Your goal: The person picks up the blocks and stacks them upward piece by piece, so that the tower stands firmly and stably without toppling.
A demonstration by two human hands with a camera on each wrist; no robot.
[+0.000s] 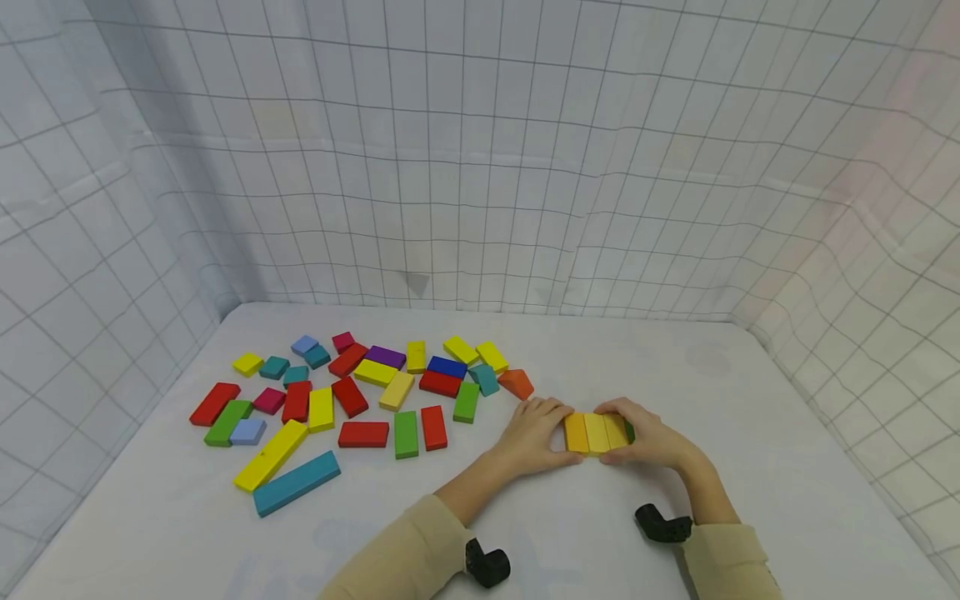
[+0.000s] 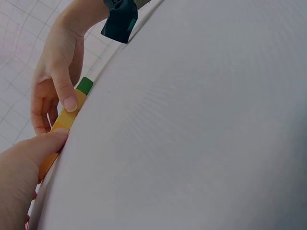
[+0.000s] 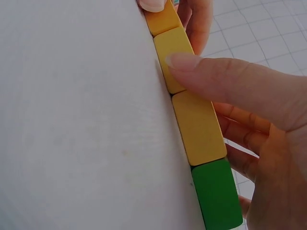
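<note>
Several wooden blocks lie side by side in a row on the white table, between my two hands. An orange-yellow block forms the left end; my left hand grips it, thumb on the near side and fingers on the far side. Next to it come a pale yellow block and another yellow block. My right hand pinches the row, its thumb pressed on the near face of the pale yellow block. A green block touches the row's right end, mostly hidden by the right hand in the head view.
Loose blocks in many colours spread over the table's left half, with an orange block just beyond the left hand. Long yellow and blue blocks lie at the near left. A white gridded curtain surrounds the table.
</note>
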